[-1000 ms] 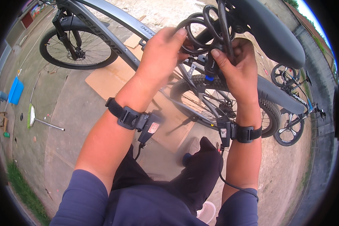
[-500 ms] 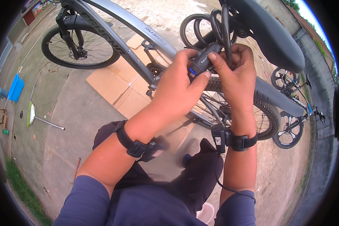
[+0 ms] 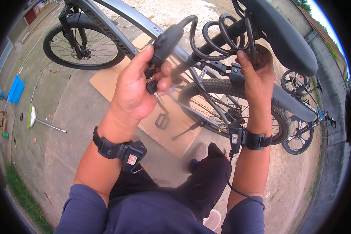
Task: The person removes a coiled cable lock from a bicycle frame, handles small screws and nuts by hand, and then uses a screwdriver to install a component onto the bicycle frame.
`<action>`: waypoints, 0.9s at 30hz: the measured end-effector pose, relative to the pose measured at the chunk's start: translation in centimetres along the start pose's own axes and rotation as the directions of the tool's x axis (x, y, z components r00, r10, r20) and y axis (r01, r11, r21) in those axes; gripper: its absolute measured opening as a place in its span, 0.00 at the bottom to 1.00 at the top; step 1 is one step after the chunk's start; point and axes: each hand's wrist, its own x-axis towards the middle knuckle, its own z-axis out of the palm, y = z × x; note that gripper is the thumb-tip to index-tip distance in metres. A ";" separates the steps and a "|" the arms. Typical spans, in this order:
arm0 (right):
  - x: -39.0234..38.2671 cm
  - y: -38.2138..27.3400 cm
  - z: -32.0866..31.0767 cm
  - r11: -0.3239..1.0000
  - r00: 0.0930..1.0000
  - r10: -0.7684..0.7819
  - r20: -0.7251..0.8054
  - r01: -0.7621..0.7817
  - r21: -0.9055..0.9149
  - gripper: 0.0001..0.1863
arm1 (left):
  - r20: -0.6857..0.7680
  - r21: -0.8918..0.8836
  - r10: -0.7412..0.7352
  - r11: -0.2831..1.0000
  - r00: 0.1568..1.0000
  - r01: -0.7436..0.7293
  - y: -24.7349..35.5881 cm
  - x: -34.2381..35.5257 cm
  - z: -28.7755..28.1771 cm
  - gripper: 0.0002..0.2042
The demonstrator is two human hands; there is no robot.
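Black and coiled, a cable lock [image 3: 223, 33] hangs around the seat post under the bicycle saddle [image 3: 286, 37]. My left hand [image 3: 134, 84] is closed on the thick body of its lock head [image 3: 168, 42], held off to the left of the coils. Two black-topped keys [image 3: 151, 86] dangle from the lock head against my left fingers. Below the saddle, my right hand [image 3: 259, 76] is closed on the lock's cable, thumb in front; its other fingers are partly hidden. The grey bicycle [image 3: 144, 29] stands in front of me.
Flattened cardboard [image 3: 117, 87] lies beneath the bicycle. A second bicycle [image 3: 300, 134] stands at the right, near a wall [image 3: 323, 62]. On the left ground are a broom [image 3: 33, 117] and a blue dustpan [image 3: 16, 90]. A pale round container [image 3: 212, 219] sits near my legs.
My left hand has drawn the lock head away to the left, stretching the cable, and the keys now show. My right hand has shifted from the lock head to the cable.
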 end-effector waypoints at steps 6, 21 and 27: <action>0.3 0.1 -0.3 0.998 0.999 0.036 0.032 -0.034 -0.058 0.30 | -0.033 -0.039 0.005 0.999 0.999 -0.007 0.7 2.5 -0.8 0.15; 0.8 0.4 -0.7 0.959 0.989 -0.104 0.105 0.128 -0.253 0.19 | -0.135 0.542 -0.002 0.837 0.991 0.075 1.9 14.5 2.2 0.17; 1.1 0.7 -1.3 0.868 0.971 -0.179 0.160 0.232 -0.440 0.19 | -0.028 0.721 -0.069 0.690 0.997 0.068 0.6 17.7 3.8 0.18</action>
